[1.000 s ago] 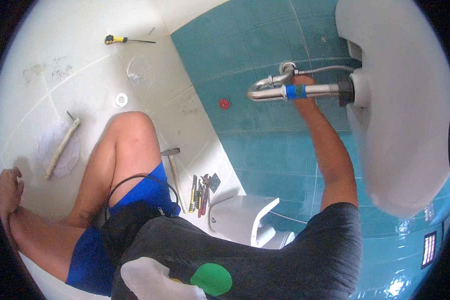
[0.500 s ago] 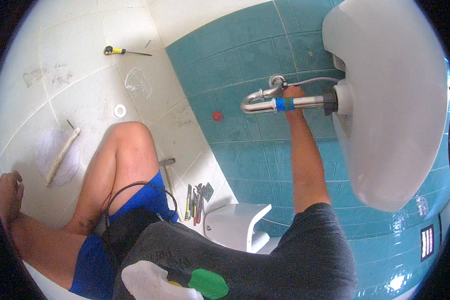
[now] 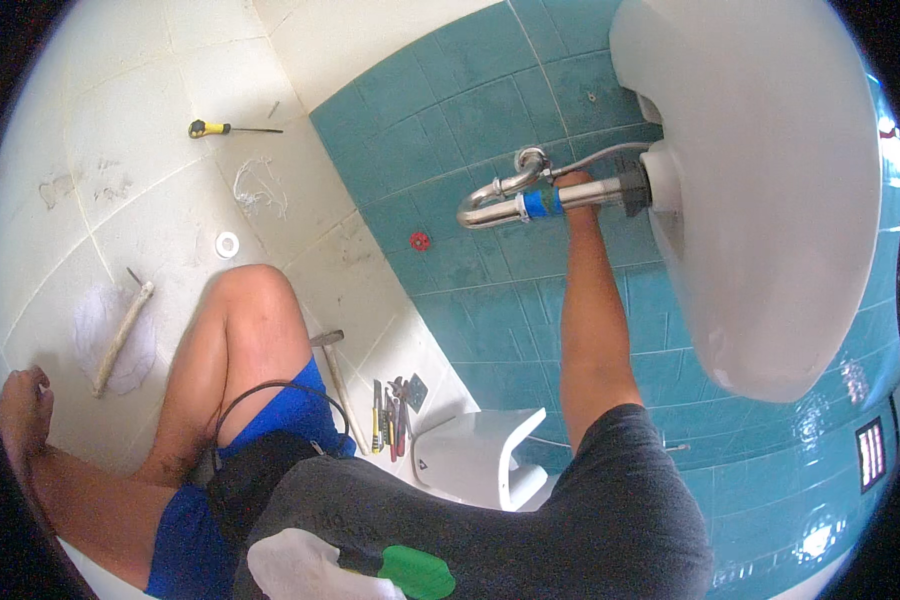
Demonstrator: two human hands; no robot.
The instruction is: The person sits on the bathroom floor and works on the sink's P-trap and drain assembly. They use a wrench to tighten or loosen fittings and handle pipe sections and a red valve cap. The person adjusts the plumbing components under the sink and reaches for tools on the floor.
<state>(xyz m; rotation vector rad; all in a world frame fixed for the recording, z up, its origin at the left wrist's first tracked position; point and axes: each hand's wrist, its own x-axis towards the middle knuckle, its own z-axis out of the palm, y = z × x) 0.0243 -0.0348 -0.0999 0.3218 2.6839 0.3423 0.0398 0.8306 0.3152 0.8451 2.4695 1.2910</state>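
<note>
Behind the chrome drain pipe [image 3: 500, 212] under the white washbasin [image 3: 770, 200], my right hand [image 3: 574, 181] looks closed beside the end of a grey supply hose [image 3: 610, 150]. The pipe hides most of its fingers, and what they hold cannot be made out. Blue tape [image 3: 542, 203] is wrapped around the pipe near that hand. The pipe curves back to a fitting in the teal tiled wall. At the far left, my left hand [image 3: 28, 400] rests by my bent knee, fingers loosely bent and apart, with nothing visible in it.
On the pale floor lie a screwdriver [image 3: 210, 129], a white ring [image 3: 227, 245], a wooden stick [image 3: 120, 345] on a whitish cloth [image 3: 140, 350], a hammer [image 3: 327, 338] and several hand tools [image 3: 390, 410]. A white ceramic piece [image 3: 470, 455] stands near my torso. A red knob [image 3: 419, 241] is on the wall.
The view has shifted slightly, so the basin and pipe sit further left. My right hand has slipped further behind the pipe, with less of it showing. My left hand stays by the knee.
</note>
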